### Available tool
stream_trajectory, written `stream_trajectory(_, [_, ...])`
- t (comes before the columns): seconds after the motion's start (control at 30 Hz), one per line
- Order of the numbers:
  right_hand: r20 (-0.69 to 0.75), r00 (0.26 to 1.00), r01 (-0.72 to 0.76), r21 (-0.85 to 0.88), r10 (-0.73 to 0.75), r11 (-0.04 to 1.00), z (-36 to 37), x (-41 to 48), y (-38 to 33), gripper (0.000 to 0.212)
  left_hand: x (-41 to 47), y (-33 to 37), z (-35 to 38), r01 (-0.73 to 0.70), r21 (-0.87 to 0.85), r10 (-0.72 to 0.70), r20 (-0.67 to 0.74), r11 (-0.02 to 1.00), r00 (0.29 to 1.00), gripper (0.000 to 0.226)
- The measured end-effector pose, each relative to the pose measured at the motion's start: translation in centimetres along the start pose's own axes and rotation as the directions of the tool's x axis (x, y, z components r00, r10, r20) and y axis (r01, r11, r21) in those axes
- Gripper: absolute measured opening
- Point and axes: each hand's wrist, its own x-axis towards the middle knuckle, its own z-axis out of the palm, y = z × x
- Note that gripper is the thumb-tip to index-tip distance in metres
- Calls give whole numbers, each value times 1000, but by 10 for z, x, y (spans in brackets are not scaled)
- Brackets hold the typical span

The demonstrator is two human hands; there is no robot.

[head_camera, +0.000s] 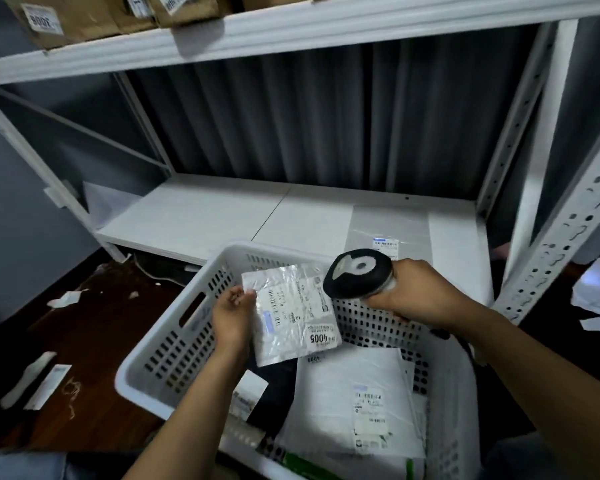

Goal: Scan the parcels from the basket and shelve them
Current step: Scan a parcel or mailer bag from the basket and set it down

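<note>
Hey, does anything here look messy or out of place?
Yes: paper scraps and label strips lie scattered on the dark floor left of the white basket. More loose papers sit far right, beside the shelf post.

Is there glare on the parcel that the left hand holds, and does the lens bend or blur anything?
Head view: glare patches lie on the parcel in the left hand, though 4005 is readable; head view: the wide lens bows the upper shelf and the right post; head view: the top boxes look smeared, the scanner in the right hand sharp.
</note>
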Motion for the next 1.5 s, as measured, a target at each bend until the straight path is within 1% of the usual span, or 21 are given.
stream_trajectory(0.03, [-4,999,37,-74,-38,997,-2,0,-2,16,3,4,-1,-23,39,22,30,999,999,7])
stream_trajectory(0.07, [1,998,65,-112,-65,992,-3,0,-3,16,7,7,-1,-47,97,41,64,994,997,6])
stream_trajectory(0.13, [3,996,91,-122,-92,988,-3,0,-4,17,15,13,-3,-98,214,67,149,972,987,5])
stream_trajectory(0.2, [-13,995,96,-113,-98,989,-4,0,-4,21,24,18,-3,-146,280,80,234,949,969,5])
stream_trajectory(0.27, [-27,995,92,-86,-95,992,-5,1,-3,21,29,23,-3,-188,317,95,287,930,953,4])
stream_trajectory(0.33, [-30,996,82,-59,-84,995,-7,2,-3,17,34,27,-3,-188,326,83,311,927,947,4])
stream_trajectory(0.4, [-24,997,76,-43,-77,996,-8,2,-2,18,38,29,-2,-179,325,69,321,929,945,4])
stream_trajectory(0.53, [-18,998,65,-15,-65,998,-9,4,-1,18,41,33,1,-171,297,68,329,940,942,10])
stream_trajectory(0.77, [-43,995,85,-19,-86,996,-10,6,-2,18,41,30,6,-166,279,60,352,946,934,3])
stream_trajectory(0.83, [-36,996,78,-18,-79,997,-9,8,-3,19,41,29,8,-174,292,63,351,940,934,3])
stream_trajectory(0.9, [-25,997,70,-21,-71,997,-9,9,-3,17,41,28,9,-161,269,57,355,950,933,2])
stream_trajectory(0.97, [-17,998,62,-6,-62,998,-9,11,-3,14,42,28,11,-164,266,69,333,950,940,10])
stream_trajectory(1.03, [-32,998,52,26,-51,998,-12,14,-1,14,46,28,15,-157,255,83,278,954,957,17])
stream_trajectory(1.07, [-51,998,43,45,-41,998,-15,18,0,15,50,29,19,-126,208,72,250,970,966,15])
stream_trajectory(1.17, [-123,992,-3,107,16,994,-23,34,12,17,69,31,34,26,4,-26,170,1000,985,10])
stream_trajectory(1.23, [-165,984,-42,171,71,984,-30,49,25,18,84,37,47,97,-83,-81,174,992,981,4])
stream_trajectory(1.27, [-171,980,-65,207,101,976,-32,57,30,16,90,40,54,130,-125,-104,195,984,975,8])
stream_trajectory(1.33, [-176,973,-100,256,148,962,-36,76,41,17,103,46,72,170,-182,-125,237,968,963,31])
stream_trajectory(1.4, [-176,968,-122,298,180,947,-40,97,50,18,121,46,96,136,-179,-92,233,975,968,50])
stream_trajectory(1.43, [-173,965,-133,324,197,937,-40,108,54,16,131,44,108,105,-148,-68,231,984,970,54])
stream_trajectory(1.5, [-175,956,-161,367,237,916,-42,130,63,16,151,37,134,49,-75,-30,232,996,972,51])
